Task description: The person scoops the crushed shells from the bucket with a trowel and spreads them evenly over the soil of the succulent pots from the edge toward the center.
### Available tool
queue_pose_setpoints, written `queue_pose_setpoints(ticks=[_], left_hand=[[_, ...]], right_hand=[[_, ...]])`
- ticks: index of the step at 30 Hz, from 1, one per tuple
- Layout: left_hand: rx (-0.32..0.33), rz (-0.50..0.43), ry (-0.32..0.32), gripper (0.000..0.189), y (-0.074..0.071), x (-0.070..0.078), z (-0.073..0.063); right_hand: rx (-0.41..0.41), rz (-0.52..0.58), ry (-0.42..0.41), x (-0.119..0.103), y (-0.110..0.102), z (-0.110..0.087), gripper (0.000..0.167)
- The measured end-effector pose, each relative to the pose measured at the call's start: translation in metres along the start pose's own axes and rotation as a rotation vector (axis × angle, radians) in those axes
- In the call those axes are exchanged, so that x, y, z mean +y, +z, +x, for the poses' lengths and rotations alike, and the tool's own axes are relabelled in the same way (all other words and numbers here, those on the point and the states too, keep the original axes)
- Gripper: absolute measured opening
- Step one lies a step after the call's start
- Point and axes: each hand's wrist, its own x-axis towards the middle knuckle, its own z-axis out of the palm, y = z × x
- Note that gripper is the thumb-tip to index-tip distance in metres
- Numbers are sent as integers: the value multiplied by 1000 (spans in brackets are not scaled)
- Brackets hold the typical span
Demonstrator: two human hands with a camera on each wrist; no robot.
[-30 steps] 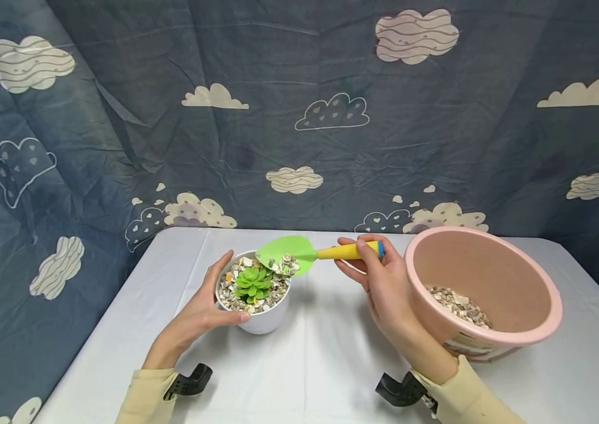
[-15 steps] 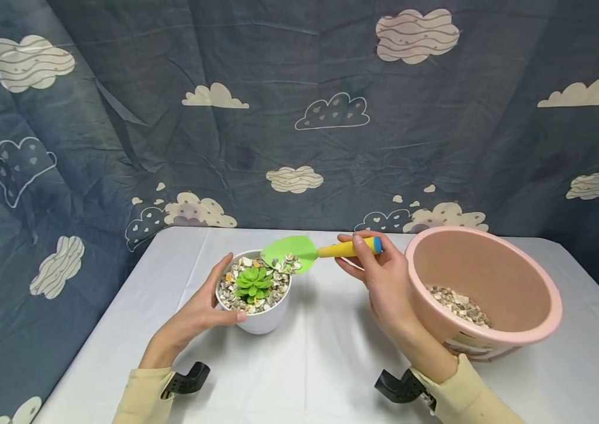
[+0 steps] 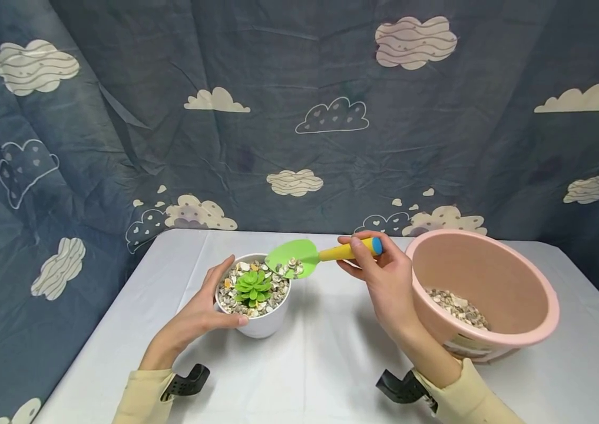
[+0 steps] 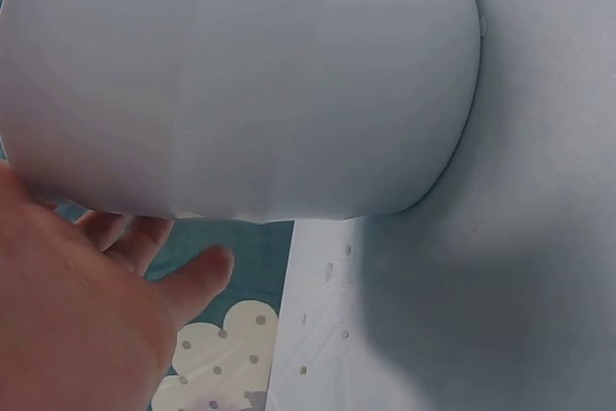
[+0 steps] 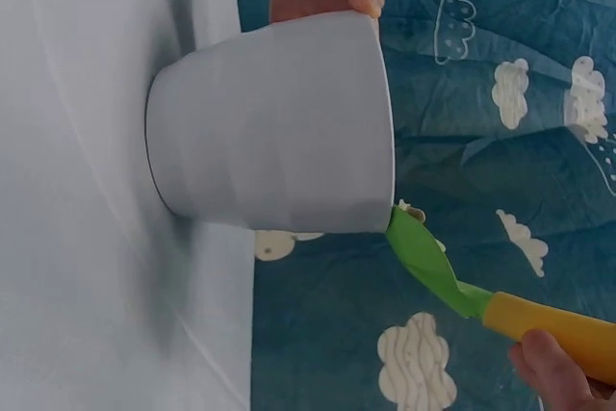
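Observation:
A white flower pot [image 3: 262, 325] stands on the table, filled with small pebbles [image 3: 231, 302] around a green succulent [image 3: 252, 286]. My left hand [image 3: 193, 321] grips the pot from the left, its thumb at the near rim and its fingers around the far side. In the left wrist view the pot wall [image 4: 250, 84] fills the upper part. My right hand [image 3: 384, 282] holds a toy trowel by its yellow handle [image 3: 343, 252]. The green blade [image 3: 295, 254] carries some pebbles, and its tip meets the pot's right rim, as the right wrist view shows with the trowel blade [image 5: 423, 257].
A pink basin [image 3: 524, 282] stands at the right, beside my right forearm, with pebbles [image 3: 458, 307] at its bottom. White cloth covers the table [image 3: 304, 377]. A dark blue cloud-patterned curtain [image 3: 257, 141] hangs behind and at the sides.
The trowel blade has drawn slightly right, toward the pot's rim, and fewer pebbles lie on it. The left hand keeps its grip on the pot.

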Motion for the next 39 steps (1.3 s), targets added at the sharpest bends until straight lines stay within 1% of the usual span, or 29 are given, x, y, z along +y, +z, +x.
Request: queue_pose_setpoints(ticks=[5,9,14,17,21,30,39], left_hand=[[-13,-73,-10,114,1,-2,1],[-23,-101,-27,115,0,-2,1],[-25,-108,-54,116,2,-2,0],[-27,-108,-58,116,2,-2,0],[-28,-108,-51,115,1,-2,0],[-22,-98,-50,115,1,0,0],[-25,-104,-35,114,1,-2,2]], right_hand=[[-8,-10,-7,-1,2,1,29],[-15,-2,5,2,3,7,31],[-21,-13,15,4,4,14,32],[-30,-24,11,3,4,17,32],[-43,-43,1,1,5,20,31],[-51,-127,-36,-6,11,29,31],[-56,-183,-97,-9,22,37,29]])
